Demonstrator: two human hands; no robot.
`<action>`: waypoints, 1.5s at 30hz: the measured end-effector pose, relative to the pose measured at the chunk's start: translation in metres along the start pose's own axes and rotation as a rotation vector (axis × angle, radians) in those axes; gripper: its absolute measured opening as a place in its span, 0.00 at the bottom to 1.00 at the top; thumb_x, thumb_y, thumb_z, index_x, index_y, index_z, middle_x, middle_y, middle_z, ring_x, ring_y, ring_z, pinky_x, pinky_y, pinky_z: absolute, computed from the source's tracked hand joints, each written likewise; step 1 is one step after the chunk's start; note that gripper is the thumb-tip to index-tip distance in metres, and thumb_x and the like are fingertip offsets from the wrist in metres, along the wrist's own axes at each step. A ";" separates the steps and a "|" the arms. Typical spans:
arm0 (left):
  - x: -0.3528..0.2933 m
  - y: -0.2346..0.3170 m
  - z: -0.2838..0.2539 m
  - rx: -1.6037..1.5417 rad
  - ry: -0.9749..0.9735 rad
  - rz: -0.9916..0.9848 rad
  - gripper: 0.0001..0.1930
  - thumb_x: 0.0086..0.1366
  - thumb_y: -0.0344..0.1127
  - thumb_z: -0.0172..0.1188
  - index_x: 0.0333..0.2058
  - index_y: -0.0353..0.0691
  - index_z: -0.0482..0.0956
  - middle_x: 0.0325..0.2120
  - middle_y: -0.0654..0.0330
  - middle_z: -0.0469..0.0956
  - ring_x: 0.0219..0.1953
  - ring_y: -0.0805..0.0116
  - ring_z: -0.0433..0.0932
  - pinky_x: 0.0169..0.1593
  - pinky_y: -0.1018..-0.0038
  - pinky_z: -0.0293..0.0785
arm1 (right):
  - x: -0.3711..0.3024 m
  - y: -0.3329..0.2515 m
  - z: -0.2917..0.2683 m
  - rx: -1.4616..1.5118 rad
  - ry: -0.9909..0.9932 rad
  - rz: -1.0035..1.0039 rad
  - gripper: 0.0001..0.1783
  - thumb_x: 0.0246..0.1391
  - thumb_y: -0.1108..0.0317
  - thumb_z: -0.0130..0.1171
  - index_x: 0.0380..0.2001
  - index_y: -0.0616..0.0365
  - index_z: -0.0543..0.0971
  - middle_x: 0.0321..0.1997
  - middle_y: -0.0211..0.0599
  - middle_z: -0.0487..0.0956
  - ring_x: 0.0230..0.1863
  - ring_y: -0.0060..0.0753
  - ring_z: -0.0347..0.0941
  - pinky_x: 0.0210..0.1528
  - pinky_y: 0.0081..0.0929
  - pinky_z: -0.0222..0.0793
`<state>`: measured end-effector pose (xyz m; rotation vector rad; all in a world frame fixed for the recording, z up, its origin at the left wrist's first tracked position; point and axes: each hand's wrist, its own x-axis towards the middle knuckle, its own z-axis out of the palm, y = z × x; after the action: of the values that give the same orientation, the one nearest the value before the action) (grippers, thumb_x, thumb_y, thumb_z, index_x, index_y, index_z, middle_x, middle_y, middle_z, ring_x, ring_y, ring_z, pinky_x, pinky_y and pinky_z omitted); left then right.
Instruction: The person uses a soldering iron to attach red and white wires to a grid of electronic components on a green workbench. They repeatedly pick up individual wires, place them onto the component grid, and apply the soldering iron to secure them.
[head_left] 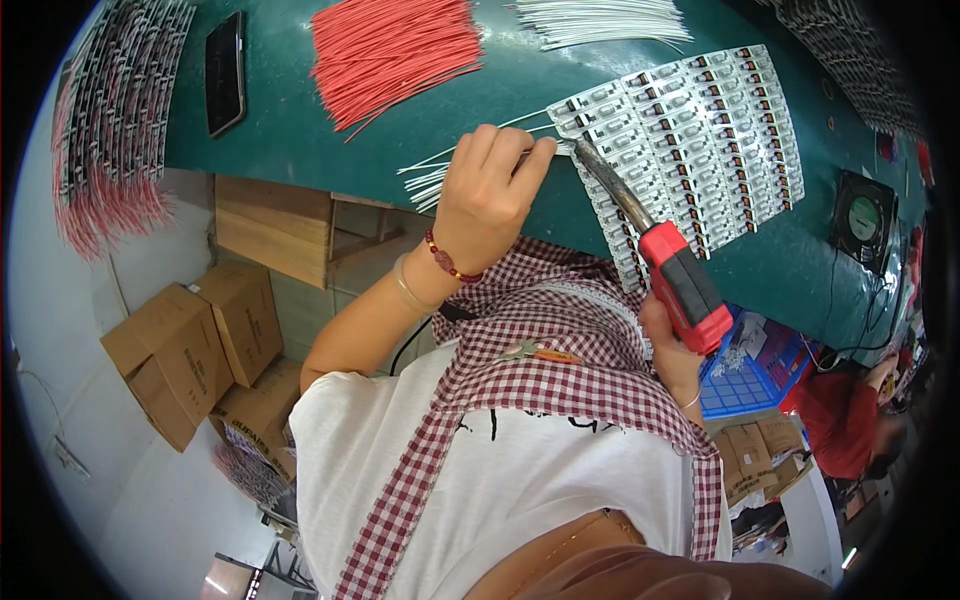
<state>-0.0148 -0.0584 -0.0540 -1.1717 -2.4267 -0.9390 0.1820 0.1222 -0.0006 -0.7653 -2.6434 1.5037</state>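
Observation:
My left hand (487,195) is closed in a pinch on thin white wires (428,182), whose loose ends fan out to the left of it. One wire reaches past my fingertips to the left edge of a sheet of small white parts (690,125), set in rows with dark and metal pieces. Wrapped round the red and black handle of a soldering iron (685,285) is my right hand (668,340). The iron's long metal tip points up and left, ending beside my left fingertips at the sheet's edge. Whether the tip touches the wire I cannot tell.
On the green table (285,135) lie a bundle of red wires (395,55), more white wires (600,20) and a phone (226,75). Wired sheets (120,100) hang at the left. A small black fan-like device (862,220) sits right; a blue basket (745,380) is below.

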 end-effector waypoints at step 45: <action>-0.003 0.004 0.000 -0.037 -0.025 0.034 0.15 0.48 0.21 0.63 0.38 0.36 0.82 0.28 0.61 0.74 0.29 0.64 0.71 0.33 0.70 0.66 | -0.033 0.045 -0.008 0.125 0.134 0.217 0.07 0.49 0.71 0.66 0.33 0.59 0.81 0.32 0.37 0.80 0.27 0.36 0.76 0.30 0.29 0.71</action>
<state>-0.0097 -0.0583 -0.0542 -1.2398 -2.4107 -0.9688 0.2315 0.1337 -0.0246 -1.1293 -2.4098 1.5828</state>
